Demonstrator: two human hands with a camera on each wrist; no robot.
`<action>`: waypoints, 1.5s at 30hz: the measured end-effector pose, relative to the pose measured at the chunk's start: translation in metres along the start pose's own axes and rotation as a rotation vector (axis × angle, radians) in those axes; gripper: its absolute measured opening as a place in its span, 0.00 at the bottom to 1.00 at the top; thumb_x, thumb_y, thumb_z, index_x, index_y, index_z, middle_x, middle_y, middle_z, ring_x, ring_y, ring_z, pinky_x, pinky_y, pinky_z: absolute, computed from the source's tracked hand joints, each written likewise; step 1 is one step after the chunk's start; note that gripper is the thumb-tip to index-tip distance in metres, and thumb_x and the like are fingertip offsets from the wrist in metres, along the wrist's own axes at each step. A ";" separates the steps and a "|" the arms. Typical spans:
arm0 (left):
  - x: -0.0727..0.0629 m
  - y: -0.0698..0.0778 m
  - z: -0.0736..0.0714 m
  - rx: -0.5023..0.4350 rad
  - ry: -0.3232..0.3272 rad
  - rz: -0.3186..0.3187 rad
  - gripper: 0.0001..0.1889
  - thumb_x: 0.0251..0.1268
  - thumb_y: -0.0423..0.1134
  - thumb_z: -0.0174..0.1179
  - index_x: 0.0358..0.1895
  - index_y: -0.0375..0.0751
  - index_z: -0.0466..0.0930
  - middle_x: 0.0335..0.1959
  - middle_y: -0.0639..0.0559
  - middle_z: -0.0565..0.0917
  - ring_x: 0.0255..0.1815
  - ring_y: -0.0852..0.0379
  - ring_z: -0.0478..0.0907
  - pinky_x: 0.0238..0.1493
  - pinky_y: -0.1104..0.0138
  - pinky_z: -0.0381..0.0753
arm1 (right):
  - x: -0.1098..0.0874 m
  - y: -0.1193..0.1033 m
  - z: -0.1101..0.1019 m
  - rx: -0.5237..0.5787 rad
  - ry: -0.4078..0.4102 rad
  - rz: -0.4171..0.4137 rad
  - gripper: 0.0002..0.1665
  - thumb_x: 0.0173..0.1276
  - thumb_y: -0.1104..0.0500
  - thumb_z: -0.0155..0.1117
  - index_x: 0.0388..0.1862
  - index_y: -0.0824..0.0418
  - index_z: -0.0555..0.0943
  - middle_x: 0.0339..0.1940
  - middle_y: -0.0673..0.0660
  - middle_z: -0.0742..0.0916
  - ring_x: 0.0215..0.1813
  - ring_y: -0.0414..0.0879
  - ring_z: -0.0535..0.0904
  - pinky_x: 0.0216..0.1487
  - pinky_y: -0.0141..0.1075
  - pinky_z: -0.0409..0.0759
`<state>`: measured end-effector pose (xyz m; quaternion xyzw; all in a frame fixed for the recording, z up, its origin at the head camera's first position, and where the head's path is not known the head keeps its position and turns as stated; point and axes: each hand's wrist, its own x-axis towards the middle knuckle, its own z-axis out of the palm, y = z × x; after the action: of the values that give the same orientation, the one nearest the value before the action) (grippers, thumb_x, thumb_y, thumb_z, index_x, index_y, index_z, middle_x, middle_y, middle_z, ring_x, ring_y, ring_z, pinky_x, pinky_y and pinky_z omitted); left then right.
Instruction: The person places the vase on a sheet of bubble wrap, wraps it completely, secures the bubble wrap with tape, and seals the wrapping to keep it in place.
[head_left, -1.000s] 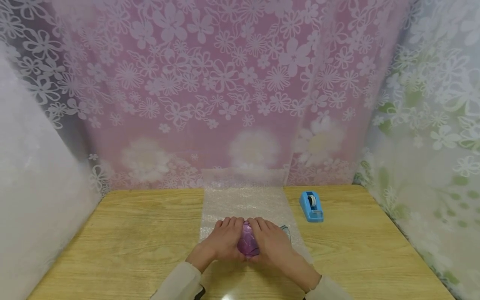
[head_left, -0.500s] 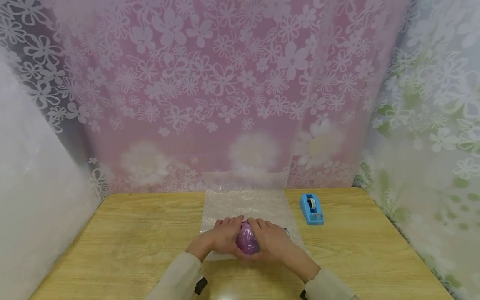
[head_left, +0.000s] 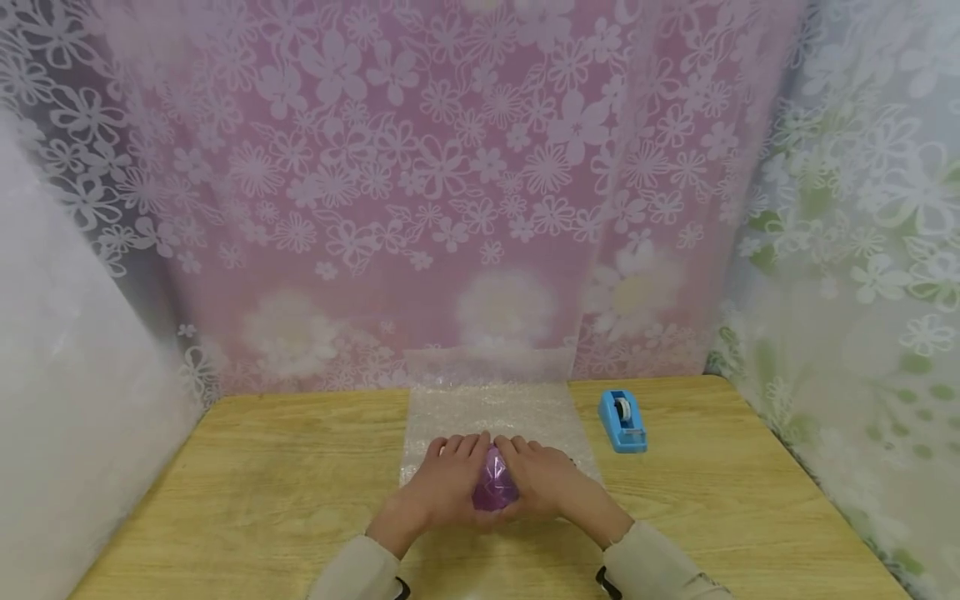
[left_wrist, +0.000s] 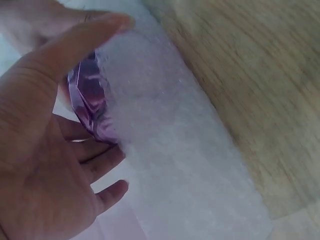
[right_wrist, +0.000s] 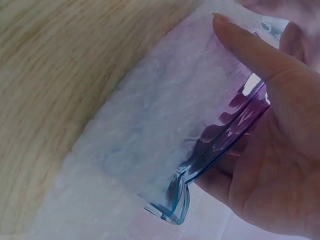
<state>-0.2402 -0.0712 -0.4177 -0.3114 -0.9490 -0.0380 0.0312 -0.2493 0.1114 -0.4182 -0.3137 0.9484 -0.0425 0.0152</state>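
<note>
Fingers (left_wrist: pixel 104 162) of the left hand (head_left: pixel 442 487) clasp the left part of a purple-and-blue glass vessel (head_left: pixel 497 483), held sideways. Bubble wrap (head_left: pixel 487 407) partly covers the vessel and spreads behind it. The right hand (head_left: pixel 553 483) grips the vessel's right part. Well right of the vessel, 1 blue tape dispenser (head_left: pixel 623 423) stands on the table (head_left: pixel 270 492).

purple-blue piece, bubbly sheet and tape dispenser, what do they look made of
The purple-blue piece looks like glossy tinted glass, going by its sharp highlights and see-through colour, though hard plastic is possible. The bubbly sheet seems thin, translucent plastic: small bumps dot it and purple shows through. The tape dispenser is probably smooth plastic, judging by its even blue colour.
</note>
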 end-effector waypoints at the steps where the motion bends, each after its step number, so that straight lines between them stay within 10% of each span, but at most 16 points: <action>1: -0.001 0.002 0.001 0.013 0.010 0.001 0.54 0.47 0.68 0.64 0.70 0.33 0.57 0.66 0.42 0.67 0.63 0.45 0.65 0.60 0.49 0.64 | 0.000 0.000 -0.001 -0.006 -0.004 0.001 0.60 0.47 0.30 0.70 0.68 0.65 0.61 0.59 0.64 0.75 0.55 0.57 0.76 0.49 0.48 0.78; 13: 0.002 0.000 0.027 0.191 0.216 0.019 0.52 0.37 0.67 0.70 0.62 0.35 0.63 0.53 0.45 0.73 0.52 0.50 0.71 0.51 0.55 0.73 | 0.006 0.000 -0.004 -0.003 -0.019 -0.004 0.58 0.46 0.30 0.71 0.65 0.64 0.64 0.53 0.61 0.78 0.52 0.55 0.78 0.44 0.47 0.80; 31: -0.008 0.005 0.012 0.045 0.037 0.012 0.53 0.39 0.64 0.71 0.65 0.35 0.59 0.55 0.45 0.71 0.55 0.48 0.70 0.54 0.53 0.70 | 0.004 0.001 -0.015 0.110 -0.160 -0.024 0.54 0.45 0.29 0.71 0.64 0.58 0.67 0.52 0.54 0.80 0.50 0.47 0.79 0.49 0.46 0.78; 45: -0.007 0.016 0.013 0.179 0.082 -0.024 0.61 0.27 0.69 0.74 0.66 0.31 0.62 0.57 0.43 0.75 0.56 0.48 0.74 0.61 0.51 0.67 | 0.012 0.002 -0.023 0.159 -0.279 0.021 0.55 0.47 0.31 0.71 0.67 0.60 0.65 0.62 0.55 0.77 0.60 0.48 0.75 0.58 0.47 0.73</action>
<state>-0.2256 -0.0615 -0.4300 -0.2940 -0.9502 0.0338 0.0973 -0.2615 0.1070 -0.3956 -0.3043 0.9341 -0.0732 0.1717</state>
